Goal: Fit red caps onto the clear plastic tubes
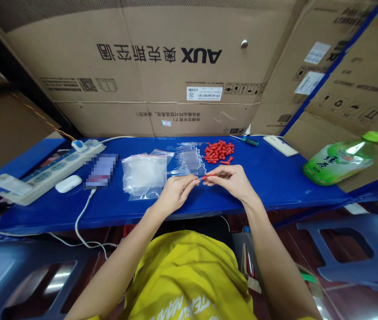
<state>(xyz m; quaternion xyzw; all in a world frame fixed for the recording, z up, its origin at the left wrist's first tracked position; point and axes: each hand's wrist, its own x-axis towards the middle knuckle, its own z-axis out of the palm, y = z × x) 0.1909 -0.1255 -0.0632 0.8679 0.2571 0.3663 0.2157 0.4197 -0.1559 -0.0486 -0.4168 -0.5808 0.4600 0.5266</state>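
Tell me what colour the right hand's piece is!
The piece is red, clearest in the head view.

I see a power strip beside a white case, a pixelated slab, probably a phone, and a green-capped bottle.
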